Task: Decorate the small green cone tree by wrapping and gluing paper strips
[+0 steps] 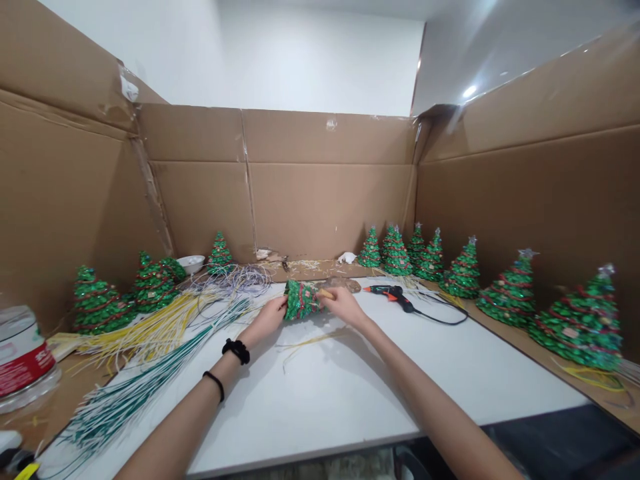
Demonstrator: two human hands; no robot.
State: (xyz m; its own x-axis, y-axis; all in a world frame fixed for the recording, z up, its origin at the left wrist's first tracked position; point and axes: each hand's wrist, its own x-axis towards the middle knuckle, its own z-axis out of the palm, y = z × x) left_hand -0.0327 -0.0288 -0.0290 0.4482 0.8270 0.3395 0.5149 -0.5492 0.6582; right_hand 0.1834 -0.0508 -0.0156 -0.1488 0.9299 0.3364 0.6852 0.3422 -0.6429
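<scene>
A small green tree [300,300] with red trim lies on its side above the middle of the white table. Its wide end is gripped by my left hand [271,315], whose wrist carries two black bands. My right hand [344,305] is closed around a wooden stick [326,294] at the tree's narrow end; the stick's tip meets the tree, and whether it enters it cannot be seen. Thin yellow strands [320,340] lie on the table just below the tree.
Bundles of yellow [150,327] and green-white strands [165,367] spread at left, near a red-labelled jar [25,360]. A glue gun [395,293] with a black cord lies right. Finished trees [510,290] line both sides inside cardboard walls [330,193].
</scene>
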